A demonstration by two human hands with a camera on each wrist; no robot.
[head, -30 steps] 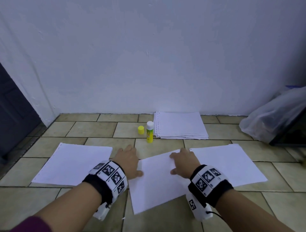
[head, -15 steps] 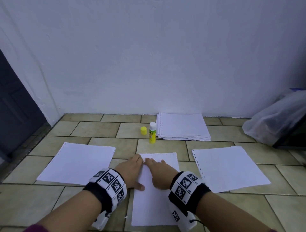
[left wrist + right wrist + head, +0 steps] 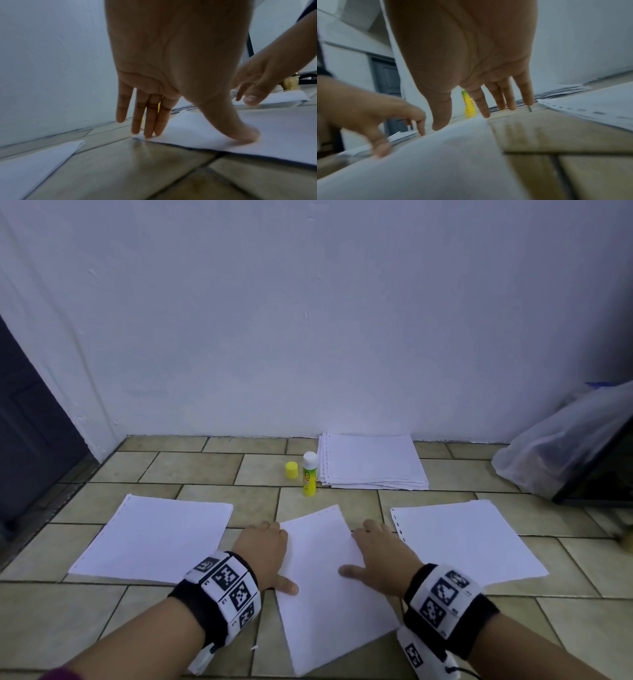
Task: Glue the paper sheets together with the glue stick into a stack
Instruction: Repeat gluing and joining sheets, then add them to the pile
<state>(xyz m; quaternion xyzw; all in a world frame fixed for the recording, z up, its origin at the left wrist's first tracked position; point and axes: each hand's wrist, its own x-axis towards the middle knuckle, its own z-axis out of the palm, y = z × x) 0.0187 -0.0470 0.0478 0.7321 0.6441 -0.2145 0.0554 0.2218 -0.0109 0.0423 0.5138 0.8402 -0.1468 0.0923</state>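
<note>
The middle paper sheet (image 3: 329, 583) is being lined up on the tiled floor (image 3: 191, 467) by the flat left hand (image 3: 265, 553) and right hand (image 3: 380, 559); nothing is gripped. Next, the open glue stick (image 3: 309, 474), standing beside the far paper stack (image 3: 373, 462), probably must be fetched.

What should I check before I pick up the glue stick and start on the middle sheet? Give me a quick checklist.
1. Glue stick upright on the floor: ok.
2. Cap off: ok, the yellow cap stands to its left.
3. Middle sheet flat on the tiles: ok in the head view, though it lies skewed against the tile lines.
4. Hands free: ok, the left hand and right hand rest with straight fingers on the sheet's edges, holding nothing.
5. Next sheets at hand: ok, the left sheet and right sheet lie to either side.
6. Glue already on the middle sheet: cannot tell.
</note>
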